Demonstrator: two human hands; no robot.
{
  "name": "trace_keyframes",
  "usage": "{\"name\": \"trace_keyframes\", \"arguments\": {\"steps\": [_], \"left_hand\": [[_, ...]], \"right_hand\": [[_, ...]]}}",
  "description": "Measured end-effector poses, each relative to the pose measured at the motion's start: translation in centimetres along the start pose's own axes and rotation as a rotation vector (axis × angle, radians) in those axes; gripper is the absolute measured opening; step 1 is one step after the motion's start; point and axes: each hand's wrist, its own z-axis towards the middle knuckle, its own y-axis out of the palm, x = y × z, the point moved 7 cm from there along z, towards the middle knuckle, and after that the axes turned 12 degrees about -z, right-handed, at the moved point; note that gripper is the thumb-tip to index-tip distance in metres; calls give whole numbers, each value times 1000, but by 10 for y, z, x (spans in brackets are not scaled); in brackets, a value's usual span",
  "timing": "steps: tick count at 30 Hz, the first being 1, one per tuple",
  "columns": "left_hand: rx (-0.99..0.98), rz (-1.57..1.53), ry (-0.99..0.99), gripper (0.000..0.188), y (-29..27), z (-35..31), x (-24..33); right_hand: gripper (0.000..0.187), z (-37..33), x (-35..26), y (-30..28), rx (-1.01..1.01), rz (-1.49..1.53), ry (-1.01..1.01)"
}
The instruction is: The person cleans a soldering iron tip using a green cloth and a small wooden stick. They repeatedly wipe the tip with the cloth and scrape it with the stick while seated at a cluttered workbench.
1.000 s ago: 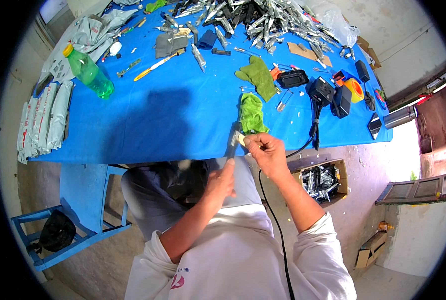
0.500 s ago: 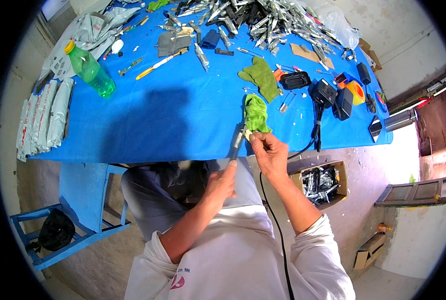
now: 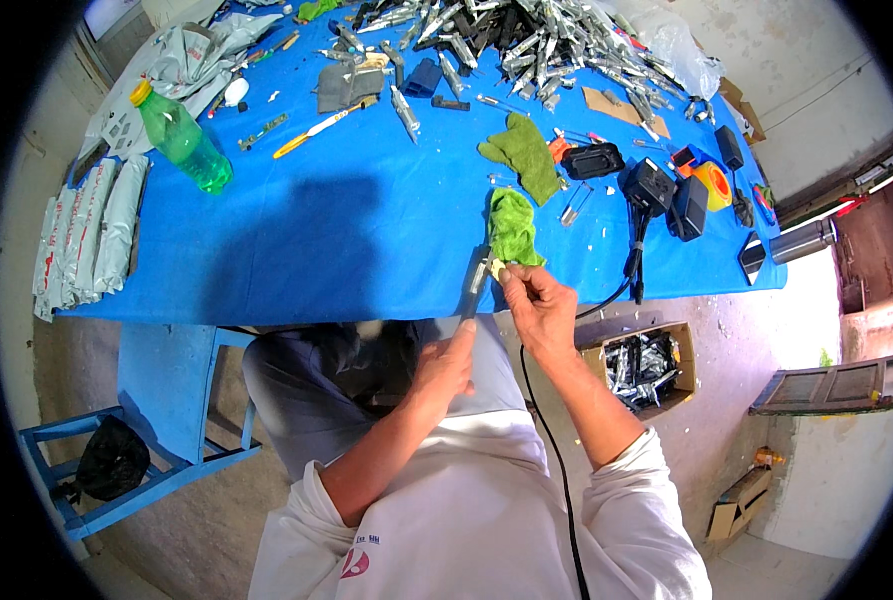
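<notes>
My left hand is closed round the lower end of a slim grey and silver stick-shaped device, which points up and away at the table's front edge. Fingers of my right hand pinch a small pale yellow piece against the upper end of that device; its exact kind is too small to tell. Just beyond both hands, a bright green cloth lies bunched on the blue table cover. Behind it is a darker green cloth.
A heap of silver and black devices covers the far side. Left stand a green bottle and silver packets; a yellow-handled brush lies mid-table. Black adapters sit right. An open cardboard box is below the right edge.
</notes>
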Motion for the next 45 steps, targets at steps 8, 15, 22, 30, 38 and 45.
{"name": "trace_keyframes", "arguments": {"steps": [8,15,22,30,38,45], "left_hand": [[11,21,0,55,0,1,0],[30,19,-5,55,2,-1,1],[-3,-15,6,56,6,0,-2],[46,2,-8,56,6,1,1],[49,42,10,55,4,4,-3],[39,74,23,53,3,7,-5]], "right_hand": [[14,2,-6,-4,51,-29,-23],[14,4,-4,-3,40,-37,-47],[14,4,-5,0,-67,18,-49],[14,3,-3,-2,-10,-70,-5],[14,4,-1,-6,23,-47,-37],[14,2,-2,-7,24,-14,-15]]}}
